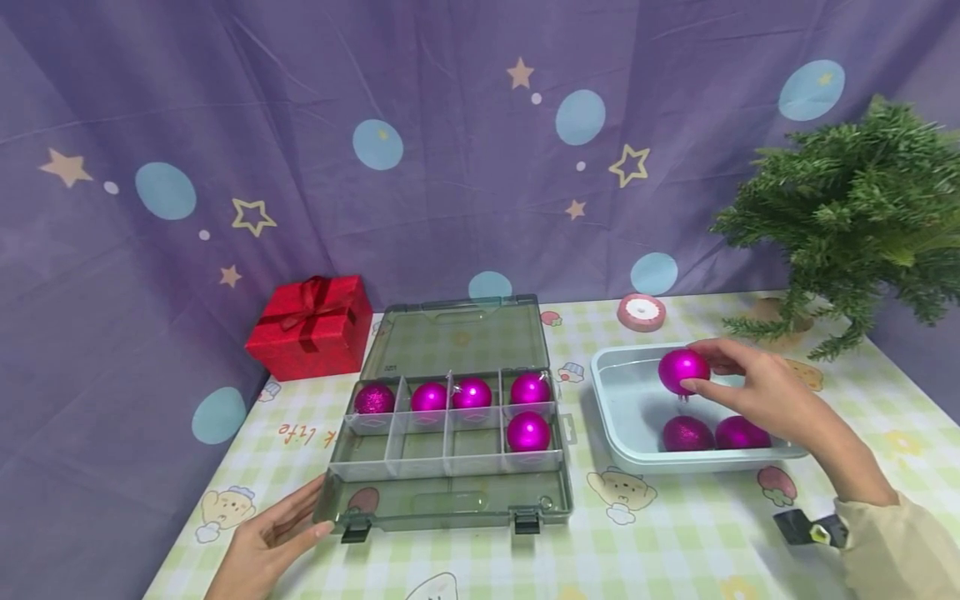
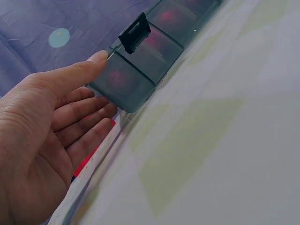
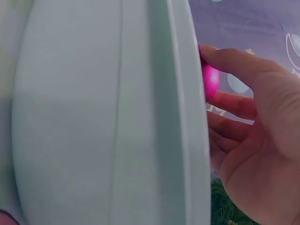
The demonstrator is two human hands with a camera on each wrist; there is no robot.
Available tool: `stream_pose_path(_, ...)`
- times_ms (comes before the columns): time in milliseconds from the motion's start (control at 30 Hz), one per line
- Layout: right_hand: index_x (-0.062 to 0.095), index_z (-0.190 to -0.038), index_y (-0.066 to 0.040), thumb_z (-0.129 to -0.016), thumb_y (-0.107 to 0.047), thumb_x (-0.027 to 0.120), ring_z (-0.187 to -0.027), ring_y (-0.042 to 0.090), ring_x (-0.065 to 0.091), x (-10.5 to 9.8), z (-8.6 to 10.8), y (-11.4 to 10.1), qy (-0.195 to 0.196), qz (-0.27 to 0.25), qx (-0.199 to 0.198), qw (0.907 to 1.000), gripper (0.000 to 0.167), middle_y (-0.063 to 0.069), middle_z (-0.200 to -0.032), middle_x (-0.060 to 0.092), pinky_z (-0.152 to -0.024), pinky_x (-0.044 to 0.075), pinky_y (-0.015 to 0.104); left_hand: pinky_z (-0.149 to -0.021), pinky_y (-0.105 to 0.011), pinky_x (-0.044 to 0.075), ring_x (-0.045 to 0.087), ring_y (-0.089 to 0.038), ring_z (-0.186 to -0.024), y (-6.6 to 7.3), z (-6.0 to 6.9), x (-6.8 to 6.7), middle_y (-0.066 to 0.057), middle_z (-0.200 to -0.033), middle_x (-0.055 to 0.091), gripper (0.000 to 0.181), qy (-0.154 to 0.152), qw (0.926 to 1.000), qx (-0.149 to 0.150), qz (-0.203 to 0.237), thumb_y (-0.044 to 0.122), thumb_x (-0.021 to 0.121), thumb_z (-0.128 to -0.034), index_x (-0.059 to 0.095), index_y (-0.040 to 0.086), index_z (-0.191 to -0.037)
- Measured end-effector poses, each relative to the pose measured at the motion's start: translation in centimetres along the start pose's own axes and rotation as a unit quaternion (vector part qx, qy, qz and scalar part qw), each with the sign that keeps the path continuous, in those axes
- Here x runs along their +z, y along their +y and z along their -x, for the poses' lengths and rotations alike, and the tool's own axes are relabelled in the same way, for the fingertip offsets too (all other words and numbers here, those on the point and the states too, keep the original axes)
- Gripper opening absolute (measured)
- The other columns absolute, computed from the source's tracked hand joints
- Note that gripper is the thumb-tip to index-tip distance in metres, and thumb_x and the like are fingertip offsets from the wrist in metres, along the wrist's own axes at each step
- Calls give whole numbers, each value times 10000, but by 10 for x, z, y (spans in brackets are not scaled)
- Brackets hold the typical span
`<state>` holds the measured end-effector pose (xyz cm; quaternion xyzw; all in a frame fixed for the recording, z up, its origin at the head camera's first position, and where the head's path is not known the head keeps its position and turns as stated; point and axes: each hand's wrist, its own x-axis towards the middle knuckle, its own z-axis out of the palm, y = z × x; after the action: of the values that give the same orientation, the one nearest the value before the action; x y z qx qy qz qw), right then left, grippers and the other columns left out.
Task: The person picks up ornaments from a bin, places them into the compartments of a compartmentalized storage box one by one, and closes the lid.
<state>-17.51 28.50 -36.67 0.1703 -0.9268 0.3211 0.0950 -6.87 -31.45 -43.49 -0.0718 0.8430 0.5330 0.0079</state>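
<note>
My right hand pinches a shiny magenta Christmas bauble between thumb and fingers, above a pale blue plastic tub. Inside the tub lie two more baubles, one glittery and one partly hidden by the near rim. In the right wrist view the tub's wall hides part of the held bauble. My left hand holds the front left corner of a clear grey compartment case, thumb at its front edge. The case lies open with several magenta baubles in its compartments, mostly along the back row.
Behind the case on the left sits a red gift box. A ribbon roll lies behind the tub, and a small artificial Christmas tree stands at back right. A black object rests near my right sleeve.
</note>
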Motion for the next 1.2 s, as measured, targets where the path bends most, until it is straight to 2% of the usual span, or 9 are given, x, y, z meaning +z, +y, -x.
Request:
stream_pose_path(100,642,-1366,-28,-921,-227,827,-1098,426,677,1,-1,-3,143,-47,-84,9999,522,199,-1249,700,-898,558,242,-979,-145,514,559,89,-1168,0,0,0,-121,-1459,577,667,-7,10000,29,17,295,823,-917,571,29,-1474)
stream_pose_path(200,642,-1374,-40,-923,-219,825,-1103,412,676,2,-1,-8,186,-203,-124,9995,518,185,-1261,698,-867,442,50,-980,-145,514,557,90,-1171,0,-1,0,-116,-1460,577,666,-17,10000,26,24,299,823,-917,572,34,-1474)
stream_pose_path(333,655,-1368,-69,-926,-208,822,-1088,350,686,3,-2,-16,245,-308,-199,9990,493,138,-1257,706,-871,432,30,-982,-146,513,556,90,-1173,-1,-1,-1,-114,-1464,576,664,-30,10000,29,24,301,823,-916,574,40,-1474)
stream_pose_path(533,684,-1334,-116,-920,-218,828,-1036,292,701,12,-9,-28,345,-274,-434,9981,450,64,-1223,726,-871,492,90,-982,-148,514,562,82,-1174,-1,-1,-1,-124,-1460,578,655,-28,9999,103,31,286,821,-920,575,30,-1471)
stream_pose_path(633,691,-1321,-124,-925,-229,822,-1030,271,702,18,-14,-34,337,-309,-520,9976,430,45,-1222,726,-879,549,184,-981,-148,515,564,79,-1176,-1,0,0,-124,-1458,579,651,-14,9999,130,48,279,822,-919,578,27,-1467)
stream_pose_path(700,692,-1314,-114,-929,-230,819,-1048,270,699,21,-18,-38,262,-427,-552,9972,421,46,-1236,720,-896,585,288,-981,-149,516,566,76,-1177,-1,0,0,-122,-1456,580,648,-9,9999,139,47,277,821,-920,579,28,-1467)
stream_pose_path(833,685,-1318,-86,-931,-205,816,-1069,286,688,29,-25,-46,87,-684,-592,9959,426,59,-1243,712,-905,601,440,-979,-151,519,568,76,-1171,-1,0,0,-116,-1456,581,649,-4,9999,108,32,285,822,-919,581,36,-1468)
stream_pose_path(1100,686,-1307,-67,-920,-200,826,-1056,263,688,46,-37,-60,-150,-995,-815,9916,432,38,-1204,721,-934,585,529,-980,-151,518,560,90,-1165,0,0,0,-119,-1465,574,667,2,10000,57,2,302,824,-914,574,40,-1473)
stream_pose_path(1200,690,-1297,-60,-914,-198,833,-1048,253,693,52,-41,-63,-182,-963,-968,9905,432,38,-1207,721,-936,589,524,-980,-148,516,557,92,-1166,1,0,0,-118,-1465,574,667,-2,10000,59,-17,310,821,-917,573,41,-1475)
